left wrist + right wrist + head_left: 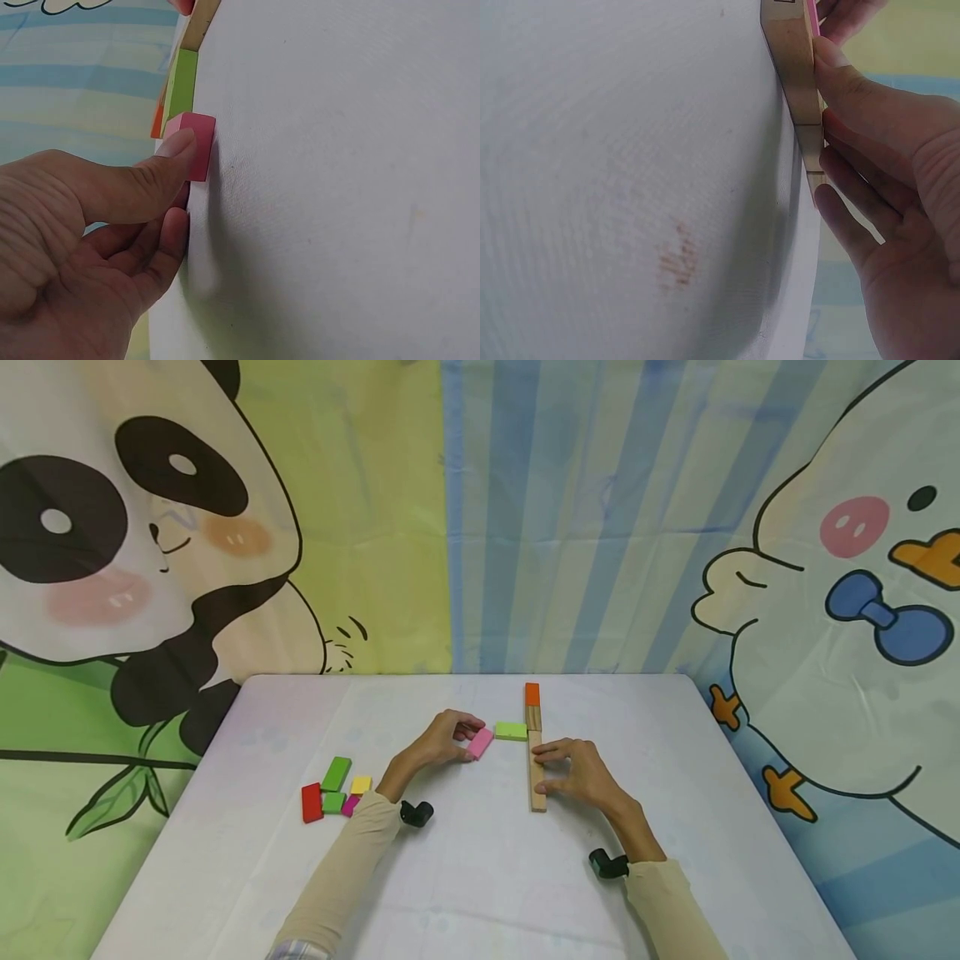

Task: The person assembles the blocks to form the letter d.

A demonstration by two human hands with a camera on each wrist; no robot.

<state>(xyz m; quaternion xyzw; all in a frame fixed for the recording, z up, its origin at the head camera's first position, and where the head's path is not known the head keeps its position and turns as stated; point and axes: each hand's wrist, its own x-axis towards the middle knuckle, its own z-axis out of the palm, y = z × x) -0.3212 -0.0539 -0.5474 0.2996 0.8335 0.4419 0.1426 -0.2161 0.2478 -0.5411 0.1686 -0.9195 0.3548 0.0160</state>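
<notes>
Head view, read with twelve o'clock at the far side of the desk (480,877), showed the pink block (480,744) just at the nine o'clock end of the lime block (511,732), set a little toward eight. Its long axis slanted from about one o'clock to seven, whereas the lime block's ran from nine to three, so the two were not in line. Their nearest corners came very close; whether they touched could not be told, nor whether the pink block's underside met the desk.

The left hand (444,739) was much the nearer, at the pink block's nine o'clock side, and pinched it between thumb and fingers, with only a block's breadth of opening. At three o'clock, the lime block's other end met or lay just beside the row of wooden blocks (538,802), which ran roughly twelve to six, with the orange block (532,694) at its twelve o'clock end.

The right hand (581,772) came at that row from four o'clock, thumb and fingers spread well apart and touching along its edge; nothing appeared gripped there.

Farther out, toward eight o'clock from the left hand, lay a loose cluster: the red block (312,802), the long green block (337,773), the short green block (333,802), the yellow block (361,785) and the magenta block (350,806), partly hidden by the left sleeve (337,877).
</notes>
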